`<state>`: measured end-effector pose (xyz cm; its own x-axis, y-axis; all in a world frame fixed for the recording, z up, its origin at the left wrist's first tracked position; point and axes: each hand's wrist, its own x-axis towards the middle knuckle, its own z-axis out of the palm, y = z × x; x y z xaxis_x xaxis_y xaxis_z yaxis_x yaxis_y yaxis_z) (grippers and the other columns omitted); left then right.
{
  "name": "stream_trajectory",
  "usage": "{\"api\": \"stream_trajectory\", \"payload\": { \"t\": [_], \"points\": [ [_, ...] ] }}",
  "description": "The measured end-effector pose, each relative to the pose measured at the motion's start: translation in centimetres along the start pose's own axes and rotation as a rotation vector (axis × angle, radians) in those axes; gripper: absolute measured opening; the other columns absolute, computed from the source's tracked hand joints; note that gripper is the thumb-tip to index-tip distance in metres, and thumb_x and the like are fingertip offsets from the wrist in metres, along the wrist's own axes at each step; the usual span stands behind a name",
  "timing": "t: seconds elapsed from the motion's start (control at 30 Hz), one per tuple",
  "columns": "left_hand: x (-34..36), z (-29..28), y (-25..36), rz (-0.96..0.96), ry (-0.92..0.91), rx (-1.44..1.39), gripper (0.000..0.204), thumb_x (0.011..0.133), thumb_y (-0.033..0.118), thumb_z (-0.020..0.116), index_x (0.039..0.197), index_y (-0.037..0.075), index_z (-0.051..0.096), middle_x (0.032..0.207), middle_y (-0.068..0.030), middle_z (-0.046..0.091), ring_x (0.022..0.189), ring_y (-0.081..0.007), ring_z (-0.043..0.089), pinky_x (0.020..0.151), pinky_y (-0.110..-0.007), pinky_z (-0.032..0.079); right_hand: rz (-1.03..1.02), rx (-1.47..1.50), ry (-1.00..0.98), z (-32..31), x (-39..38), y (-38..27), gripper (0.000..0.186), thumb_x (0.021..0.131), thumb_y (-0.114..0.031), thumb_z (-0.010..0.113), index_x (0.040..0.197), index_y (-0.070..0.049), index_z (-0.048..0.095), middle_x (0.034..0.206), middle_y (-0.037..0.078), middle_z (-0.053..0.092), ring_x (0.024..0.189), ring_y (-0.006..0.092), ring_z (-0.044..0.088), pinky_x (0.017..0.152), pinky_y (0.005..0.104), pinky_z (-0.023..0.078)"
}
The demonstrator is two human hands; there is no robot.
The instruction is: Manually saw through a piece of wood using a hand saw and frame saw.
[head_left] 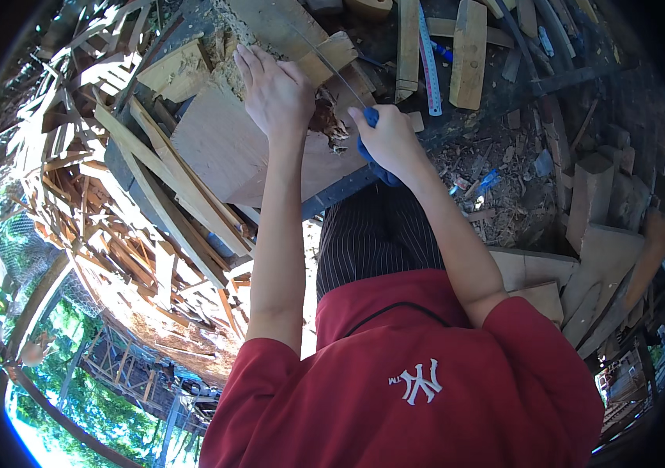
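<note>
My right hand point(389, 136) is closed around the blue handle point(371, 116) of a saw whose thin blade point(339, 75) runs up and leftward over a short light wooden piece point(330, 51). My left hand point(279, 96) bears down with bent fingers on the left part of that piece; its thumb is mostly hidden. Both lie over a wide pale board point(227, 152) on the dark work surface. Between my hands is a reddish-brown, ragged object point(325, 117) with pale bits, too unclear to name. Sawdust point(223, 35) lies beyond my left fingertips.
Wooden blocks point(469, 54), a ruler point(428, 62) and a blue pen-like item point(442, 51) lie at upper right. Long offcuts point(180, 179) and heaped scrap point(130, 249) fill the left. Boards point(597, 273) stand at lower right beside a debris-strewn floor point(496, 156).
</note>
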<state>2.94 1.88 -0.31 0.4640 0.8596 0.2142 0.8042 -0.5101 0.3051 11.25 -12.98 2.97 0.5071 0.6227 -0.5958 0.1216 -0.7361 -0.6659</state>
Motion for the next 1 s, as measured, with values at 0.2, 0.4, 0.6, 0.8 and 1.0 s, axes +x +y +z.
{"api": "stream_trajectory", "payload": {
  "t": [0.2, 0.4, 0.6, 0.8, 1.0],
  "points": [
    [-0.1, -0.1, -0.6, -0.04, -0.02, 0.018, 0.054, 0.09, 0.019, 0.036, 0.131, -0.016, 0.043, 0.139, -0.0314, 0.04, 0.133, -0.0406, 0.037, 0.11, -0.039, 0.034, 0.08, -0.06, -0.043, -0.9, -4.0, 1.8, 0.043, 0.093, -0.033, 0.058, 0.078, 0.007, 0.062, 0.076, 0.03, 0.064, 0.08, 0.0441, 0.065, 0.071, 0.045, 0.051],
    [0.1, 0.0, -0.4, -0.029, 0.009, -0.008, 0.054, 0.089, 0.019, 0.036, 0.128, -0.017, 0.045, 0.138, -0.0321, 0.041, 0.133, -0.0411, 0.037, 0.11, -0.039, 0.033, -0.095, -0.021, 0.076, 0.7, 0.5, -0.2, 0.047, 0.093, -0.037, 0.059, 0.069, 0.005, 0.057, 0.06, 0.021, 0.058, 0.059, 0.0348, 0.063, 0.056, 0.0415, 0.046],
    [-0.3, 0.3, -1.0, -0.043, 0.029, -0.013, 0.053, 0.088, 0.019, 0.038, 0.126, -0.017, 0.048, 0.137, -0.0326, 0.042, 0.132, -0.0413, 0.038, 0.11, -0.039, 0.033, 0.09, -0.113, -0.043, -0.5, -3.3, 0.9, 0.042, 0.093, -0.032, 0.057, 0.079, 0.007, 0.063, 0.072, 0.029, 0.063, 0.078, 0.0449, 0.064, 0.07, 0.0471, 0.051],
    [0.0, 0.3, -0.5, -0.056, 0.023, -0.044, 0.054, 0.089, 0.021, 0.036, 0.129, -0.013, 0.048, 0.14, -0.03, 0.041, 0.135, -0.0386, 0.036, 0.111, -0.039, 0.032, 0.015, -0.109, -0.011, -0.6, -0.1, -1.0, 0.043, 0.093, -0.033, 0.057, 0.077, 0.007, 0.062, 0.071, 0.029, 0.063, 0.077, 0.045, 0.064, 0.069, 0.047, 0.05],
    [-0.2, 0.5, -0.9, -0.029, 0.082, -0.01, 0.052, 0.087, 0.018, 0.041, 0.125, -0.017, 0.048, 0.135, -0.033, 0.045, 0.13, -0.0412, 0.041, 0.107, -0.04, 0.037, 0.05, -0.13, -0.02, -0.8, -3.1, 1.2, 0.045, 0.093, -0.034, 0.057, 0.075, 0.006, 0.061, 0.071, 0.03, 0.062, 0.077, 0.0459, 0.064, 0.069, 0.0475, 0.049]
  ]
}}
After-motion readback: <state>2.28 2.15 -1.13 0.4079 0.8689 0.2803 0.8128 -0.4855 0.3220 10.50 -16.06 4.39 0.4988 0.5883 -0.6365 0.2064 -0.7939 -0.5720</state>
